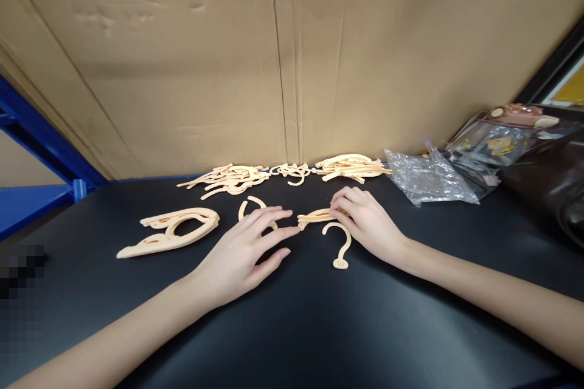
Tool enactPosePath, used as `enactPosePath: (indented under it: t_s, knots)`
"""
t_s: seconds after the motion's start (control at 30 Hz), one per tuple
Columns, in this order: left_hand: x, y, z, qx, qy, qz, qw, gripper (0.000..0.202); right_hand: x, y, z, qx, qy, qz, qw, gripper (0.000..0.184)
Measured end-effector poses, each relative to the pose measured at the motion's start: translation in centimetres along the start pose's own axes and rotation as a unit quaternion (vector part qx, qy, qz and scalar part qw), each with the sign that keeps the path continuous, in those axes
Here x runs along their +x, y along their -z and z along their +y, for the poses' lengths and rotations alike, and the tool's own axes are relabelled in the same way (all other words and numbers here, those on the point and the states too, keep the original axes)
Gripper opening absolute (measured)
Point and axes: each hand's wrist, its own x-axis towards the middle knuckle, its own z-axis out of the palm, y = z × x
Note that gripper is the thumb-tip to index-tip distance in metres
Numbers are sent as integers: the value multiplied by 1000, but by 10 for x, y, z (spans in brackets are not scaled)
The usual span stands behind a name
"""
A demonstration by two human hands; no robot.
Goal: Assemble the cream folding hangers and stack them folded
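Observation:
My right hand (362,219) is closed on one end of a slim cream plastic hanger arm (316,216), just above the black table (292,328). Fingers spread, my left hand (250,249) hovers by the arm's other end; whether a fingertip touches it I cannot tell. Partly hidden behind that hand lies a curved cream piece (256,201). Between the hands and nearer to me rests a loose hanger hook (342,246) with a round base. Off to the left is a folded cream hanger (182,237) with a round loop.
Along the cardboard wall (205,73) lie a left pile of cream parts (232,179), a small heap of hooks (292,170) and a right stack of arms (351,167). Clear plastic bags (429,176) and a dark leather bag (547,176) sit at right. A blue frame (45,127) stands left.

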Motion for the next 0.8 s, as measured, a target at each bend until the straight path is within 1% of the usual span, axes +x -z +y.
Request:
enactPosePath:
  t_s: [0.1, 0.2, 0.27, 0.3, 0.37, 0.43, 0.5, 0.57, 0.63, 0.7, 0.73, 0.8]
  knots:
    - [0, 2, 1, 14, -13, 9, 1000, 35, 0, 1, -2, 6, 23, 11, 1000, 18]
    - [0, 4, 2, 33, -21, 33, 999, 40, -2, 3, -6, 30, 58, 45, 997, 17]
    - [-1, 6, 4, 54, -42, 61, 996, 46, -4, 4, -9, 34, 112, 75, 990, 17]
    - [-1, 7, 6, 66, -67, 72, 993, 48, -5, 5, -11, 28, 151, 87, 984, 18]
    - [-3, 9, 12, 90, -146, 96, 981, 49, -7, 7, -15, 1, 243, 97, 965, 22]
    - [-5, 11, 23, 105, -228, 113, 961, 46, -10, 9, -20, -38, 333, 95, 937, 26]
    - [-7, 12, 35, 101, -270, 118, 950, 35, -13, 11, -24, -77, 407, 89, 906, 30]
    - [-10, 11, 45, 82, -292, 113, 946, 25, -16, 12, -28, -106, 458, 82, 879, 31]
    - [-12, 10, 52, 70, -320, 112, 938, 21, -18, 12, -31, -116, 481, 80, 865, 29]
    - [-14, 8, 54, 59, -344, 103, 931, 18, -18, 12, -31, -114, 484, 78, 864, 28]
    - [-14, 7, 54, 49, -347, 97, 932, 17, -17, 11, -31, -110, 475, 77, 870, 28]
    - [-14, 7, 54, 30, -326, 84, 941, 17, -14, 10, -29, -96, 432, 71, 894, 27]
